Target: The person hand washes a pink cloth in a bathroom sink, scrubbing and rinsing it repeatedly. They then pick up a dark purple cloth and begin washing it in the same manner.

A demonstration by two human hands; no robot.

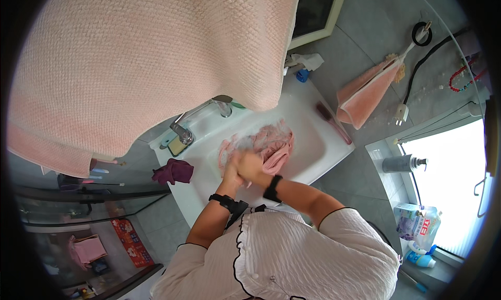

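A soapy pink cloth (279,151) lies bunched in the white sink (318,138), with foam and water around it. My left hand (233,170) and my right hand (250,166) are pressed together at the cloth's near left side, fingers closed and slightly blurred. Part of the cloth is gripped between them, and a small bit of pink pokes out below. The right hand partly covers the left. Each wrist wears a black strap. Behind the hands rises a metal faucet (182,133).
A large pink towel (156,55) hangs in front at upper left. On the sink's rim are a dark purple cloth (174,171), a soap dish (177,145) and a brush (334,123). A smaller pink towel (368,94) hangs right. Bottles (417,222) stand by the window.
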